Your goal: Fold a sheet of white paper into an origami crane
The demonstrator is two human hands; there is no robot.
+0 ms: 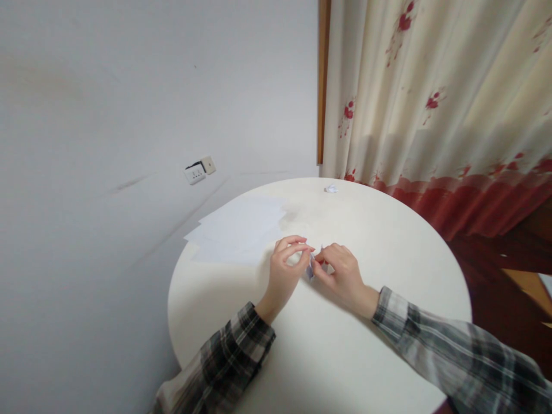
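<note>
Between my two hands is a small folded piece of white paper (310, 270), held above the middle of the round white table. My left hand (287, 267) pinches its left side with thumb and forefinger. From the right, my right hand (340, 269) grips the same paper between thumb and bent fingers. Much of the paper is hidden behind the fingers, so its folded shape cannot be made out fully.
Several loose white paper sheets (241, 230) overlap on the left of the table (388, 241), some jutting past its edge. A crumpled bit of white paper (331, 188) lies at the far edge. Behind are a wall with a socket (195, 174) and a floral curtain (414, 115).
</note>
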